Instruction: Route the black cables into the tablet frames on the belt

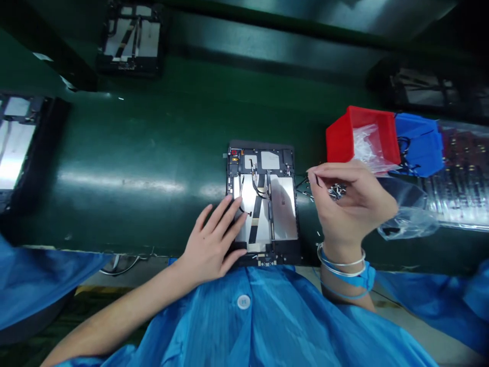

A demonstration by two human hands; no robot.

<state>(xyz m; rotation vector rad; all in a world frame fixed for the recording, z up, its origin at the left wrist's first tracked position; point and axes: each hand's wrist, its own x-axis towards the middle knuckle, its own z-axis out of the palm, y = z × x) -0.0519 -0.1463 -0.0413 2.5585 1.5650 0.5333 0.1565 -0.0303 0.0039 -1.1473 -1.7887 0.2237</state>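
Note:
An opened tablet (283,209) lies face down at the table's near edge, its silver batteries, black flex strips and thin loose cables showing. My left hand (216,242) rests with fingers spread over its lower left side. To the right of the tablet, my right hand (349,201) is raised, thumb and forefinger pinched on a small thin black piece (318,180). What this piece is exactly is too small to tell. Partly behind that hand lies a pile of small black and silver parts (336,191). Several thin black pieces (303,187) lie between the pile and the tablet.
A red bin (339,136) with a clear bag and a blue bin (424,142) with black cables stand at the right. Clear plastic bags (408,219) and a tray of parts (462,173) lie beyond. Other opened tablets (147,41) sit around the green table (153,137).

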